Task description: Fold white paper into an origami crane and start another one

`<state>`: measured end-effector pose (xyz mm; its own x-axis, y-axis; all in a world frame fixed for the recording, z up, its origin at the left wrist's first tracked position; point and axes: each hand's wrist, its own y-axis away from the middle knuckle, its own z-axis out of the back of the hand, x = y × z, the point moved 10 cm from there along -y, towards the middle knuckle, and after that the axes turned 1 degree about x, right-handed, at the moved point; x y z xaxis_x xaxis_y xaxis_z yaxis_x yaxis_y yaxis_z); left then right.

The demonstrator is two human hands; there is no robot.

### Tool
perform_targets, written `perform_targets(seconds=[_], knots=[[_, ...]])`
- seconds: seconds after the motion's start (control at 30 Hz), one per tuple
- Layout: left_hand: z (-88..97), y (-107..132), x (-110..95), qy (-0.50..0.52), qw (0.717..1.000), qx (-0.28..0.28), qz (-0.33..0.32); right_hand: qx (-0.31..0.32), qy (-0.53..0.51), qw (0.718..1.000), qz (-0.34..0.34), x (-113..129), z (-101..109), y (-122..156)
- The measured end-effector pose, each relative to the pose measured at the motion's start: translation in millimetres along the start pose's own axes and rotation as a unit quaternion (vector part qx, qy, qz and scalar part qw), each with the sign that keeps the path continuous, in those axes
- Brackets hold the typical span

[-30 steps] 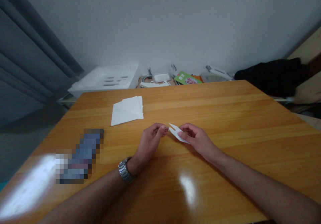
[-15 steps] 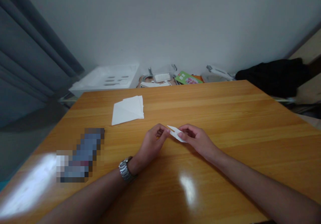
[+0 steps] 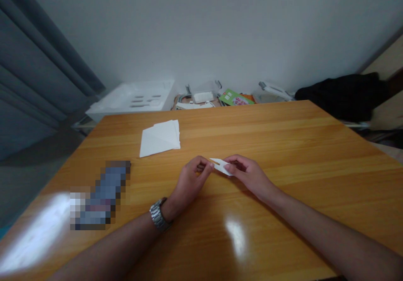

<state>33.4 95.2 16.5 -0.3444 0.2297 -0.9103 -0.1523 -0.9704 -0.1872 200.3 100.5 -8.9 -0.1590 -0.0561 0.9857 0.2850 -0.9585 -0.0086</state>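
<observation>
A small folded white paper piece (image 3: 220, 166) is held just above the wooden table (image 3: 283, 147), near its middle. My right hand (image 3: 247, 176) pinches its right end between thumb and fingers. My left hand (image 3: 190, 180), with a metal watch at the wrist, pinches the paper's left tip with curled fingers. Most of the paper is hidden by the fingers.
A stack of white paper sheets (image 3: 160, 137) lies further back on the left. A blurred-out object (image 3: 100, 195) rests at the table's left. Behind the table are a white tray (image 3: 132, 98), a green packet (image 3: 235, 98), small clutter and a black cloth (image 3: 343, 94).
My left hand has closed in on the paper's left tip, and the two hands now sit closer together. The paper looks shorter and more covered by fingers.
</observation>
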Motion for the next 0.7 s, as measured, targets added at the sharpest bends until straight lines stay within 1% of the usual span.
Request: perform_targets(seconds=[0.2, 0.33, 0.53, 0.63, 0.7], knots=[[0.3, -1, 4, 0.021, 1.000, -0.003, -0.002, -0.001, -0.001, 1.000, 0.000, -4, 1, -1], [0.5, -1, 5, 0.017, 1.000, 0.000, 0.006, -0.004, -0.006, 1.000, 0.004, -1, 1, -1], [10.4, -3, 10, 0.038, 0.998, -0.043, 0.025, -0.042, -0.047, 0.998, 0.008, -1, 10, -3], [13.3, -3, 12, 0.046, 0.997, -0.056, 0.032, -0.069, 0.015, 0.997, 0.037, 2, 18, -3], [14.6, -3, 12, 0.048, 0.996, -0.063, 0.031, -0.067, 0.062, 0.995, 0.047, 4, 18, -3]])
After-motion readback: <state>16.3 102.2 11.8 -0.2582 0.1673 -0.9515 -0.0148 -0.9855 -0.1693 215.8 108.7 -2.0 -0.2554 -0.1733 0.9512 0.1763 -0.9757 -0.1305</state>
